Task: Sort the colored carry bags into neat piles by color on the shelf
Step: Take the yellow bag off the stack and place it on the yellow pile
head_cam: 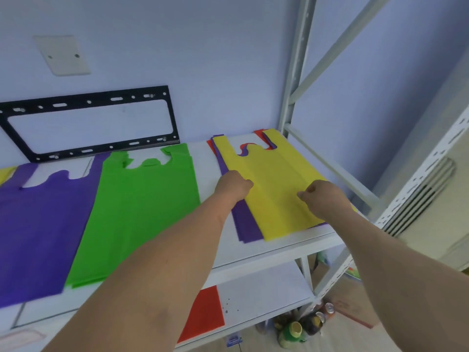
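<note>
A yellow carry bag (269,174) lies on top of a mixed stack at the right end of the white shelf (266,252). Purple bags (247,226) and a red edge (259,132) stick out from under it. My left hand (233,185) pinches the yellow bag's left edge with curled fingers. My right hand (321,196) pinches the yellow bag near its right side. A green pile (142,209) lies in the middle of the shelf and a purple pile (38,229) at the left. A bit of yellow (6,172) shows at the far left.
A black metal wall bracket (88,123) hangs behind the shelf. The grey rack upright (294,72) stands at the right. A red bag (203,316) lies on the lower shelf. Bottles and cans (304,323) stand on the floor below.
</note>
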